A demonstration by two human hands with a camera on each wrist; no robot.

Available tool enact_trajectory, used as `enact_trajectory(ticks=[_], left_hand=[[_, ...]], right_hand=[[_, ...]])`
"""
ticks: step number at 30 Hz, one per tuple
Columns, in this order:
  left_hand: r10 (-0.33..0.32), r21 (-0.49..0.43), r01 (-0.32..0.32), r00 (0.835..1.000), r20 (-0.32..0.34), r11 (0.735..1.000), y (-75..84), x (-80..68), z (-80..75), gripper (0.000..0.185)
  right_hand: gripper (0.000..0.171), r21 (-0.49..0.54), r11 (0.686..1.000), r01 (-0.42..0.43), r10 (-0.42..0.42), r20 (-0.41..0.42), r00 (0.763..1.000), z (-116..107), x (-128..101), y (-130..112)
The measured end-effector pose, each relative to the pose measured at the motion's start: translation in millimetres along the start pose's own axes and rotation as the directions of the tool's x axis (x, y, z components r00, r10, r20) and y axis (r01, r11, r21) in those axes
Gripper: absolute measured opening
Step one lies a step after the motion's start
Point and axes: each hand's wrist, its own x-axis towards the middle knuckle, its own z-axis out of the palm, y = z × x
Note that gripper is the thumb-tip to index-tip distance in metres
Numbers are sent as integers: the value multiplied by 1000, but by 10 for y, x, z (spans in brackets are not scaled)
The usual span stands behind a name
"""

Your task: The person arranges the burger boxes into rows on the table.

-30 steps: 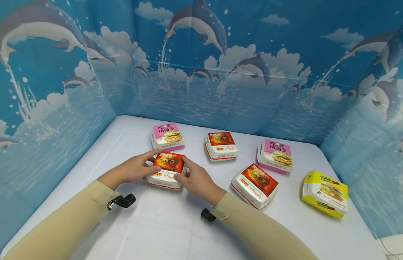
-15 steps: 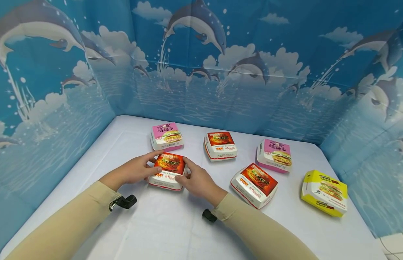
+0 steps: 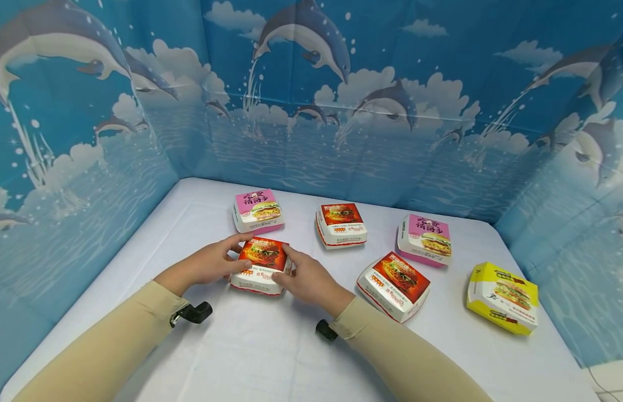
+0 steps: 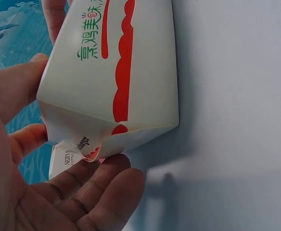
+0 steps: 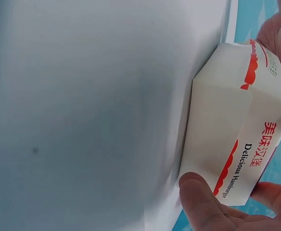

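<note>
- The left hand (image 3: 207, 263) grips the left side of a red-topped burger box (image 3: 261, 266), thumb laid along the far top edge and fingers curled against the near left corner.
- The right hand (image 3: 307, 277) holds the opposite side of the same box, its fingers reaching over the right edge of the lid.
- This box sits on the white table (image 3: 251, 352), toward the near left of the spread, just in front of a pink-topped burger box (image 3: 258, 211).
- In the left wrist view the box (image 4: 114, 77) shows a white side wall with a wavy red band and green lettering; fingers (image 4: 90, 192) cup its lower corner and a thumb presses the upper edge (the box bottom appears to meet the table there).
- In the right wrist view the box (image 5: 232, 139) stands against the table, with "Delicious Hamburger" printed on its side; a fingertip (image 5: 198, 197) touches the near corner.
- Elsewhere on the table: a second red-topped box (image 3: 341, 224) at the back centre, a third red-topped box (image 3: 393, 286) lying angled nearer the front, another pink-topped box (image 3: 424, 240) behind it to the right, and a yellow burger box (image 3: 503, 298) far right, well apart from the hands.
- A blue dolphin-print backdrop (image 3: 341, 100) walls in the table on three sides.
- Both forearms wear beige sleeves (image 3: 110, 346), each with a small black mount at the wrist.
</note>
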Motion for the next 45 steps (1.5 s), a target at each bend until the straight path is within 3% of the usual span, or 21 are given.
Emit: enact_trajectory(ticks=[7, 19, 45], left_hand=[[-16, 10, 16, 1000, 0, 1000, 10, -6, -7, 79], [20, 1, -20, 1000, 16, 1000, -25, -14, -24, 75], [54, -3, -54, 998, 23, 999, -84, -3, -11, 74]], right_hand=[[82, 1, 1000, 19, -19, -2, 1000, -4, -3, 22], [83, 62, 998, -12, 11, 22, 1000, -14, -19, 20], [82, 45, 999, -9, 7, 41, 999, -14, -20, 39]])
